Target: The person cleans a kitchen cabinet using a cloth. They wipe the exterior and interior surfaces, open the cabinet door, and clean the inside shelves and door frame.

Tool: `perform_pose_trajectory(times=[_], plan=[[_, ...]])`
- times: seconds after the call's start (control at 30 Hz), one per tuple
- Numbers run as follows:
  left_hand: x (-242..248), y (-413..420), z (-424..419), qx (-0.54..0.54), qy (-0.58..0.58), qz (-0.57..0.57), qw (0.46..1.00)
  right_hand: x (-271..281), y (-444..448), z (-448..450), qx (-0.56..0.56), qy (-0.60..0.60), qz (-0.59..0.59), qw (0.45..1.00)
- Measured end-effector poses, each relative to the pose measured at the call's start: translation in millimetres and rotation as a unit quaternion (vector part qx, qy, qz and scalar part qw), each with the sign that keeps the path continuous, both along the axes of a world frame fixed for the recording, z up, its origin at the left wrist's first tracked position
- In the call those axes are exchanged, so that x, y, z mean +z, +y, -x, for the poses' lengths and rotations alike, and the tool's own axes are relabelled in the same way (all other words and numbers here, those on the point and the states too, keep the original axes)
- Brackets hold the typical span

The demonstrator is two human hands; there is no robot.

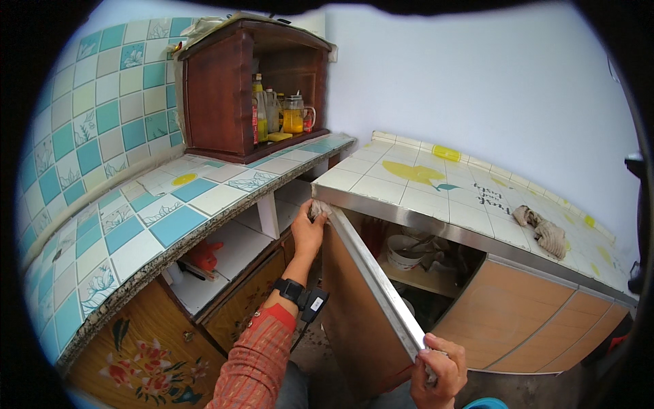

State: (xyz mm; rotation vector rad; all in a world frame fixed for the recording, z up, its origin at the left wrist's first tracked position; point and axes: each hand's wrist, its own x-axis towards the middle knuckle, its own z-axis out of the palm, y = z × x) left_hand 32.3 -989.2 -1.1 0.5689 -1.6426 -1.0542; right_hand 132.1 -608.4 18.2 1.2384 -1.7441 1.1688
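Observation:
A brown cabinet door (360, 307) with a silver metal frame (378, 271) stands swung out in front of me. My left hand (309, 232) pinches a pale crumpled cloth (321, 208) against the door's top edge, at the far end by the countertop corner. At the near top corner, my right hand (440, 370) grips the door's frame. Something greyish, perhaps cloth, shows between its fingers. A black band with a small box (312, 305) is strapped to my left wrist.
Behind the door, an open cupboard holds a white bucket (403, 253) with utensils. A knitted rag (541, 232) lies on the right tiled countertop (357, 166). Left, a wooden cabinet (217, 94) with bottles stands on another counter, above a red glove (205, 254). A blue basin (485, 404) sits below.

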Motion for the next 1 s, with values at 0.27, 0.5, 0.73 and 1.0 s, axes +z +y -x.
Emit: perform_pose_trajectory(times=[0.27, 0.5, 0.73, 1.0], plan=[[14, 30, -21, 0.033, -0.009, 0.137, 0.99, -2, 1, -2, 0.003, -0.004, -0.016, 1.0], [21, 86, -76, -0.089, 0.008, 0.206, 0.975, -1, -1, -3, 0.014, 0.0, -0.009, 1.0], [19, 124, -114, -0.171, 0.008, 0.236, 0.957, -1, 1, -4, 0.015, -0.002, -0.024, 1.0], [17, 22, -29, -0.022, -0.008, 0.178, 0.984, 0, 1, -3, 0.02, 0.0, -0.024, 1.0]])
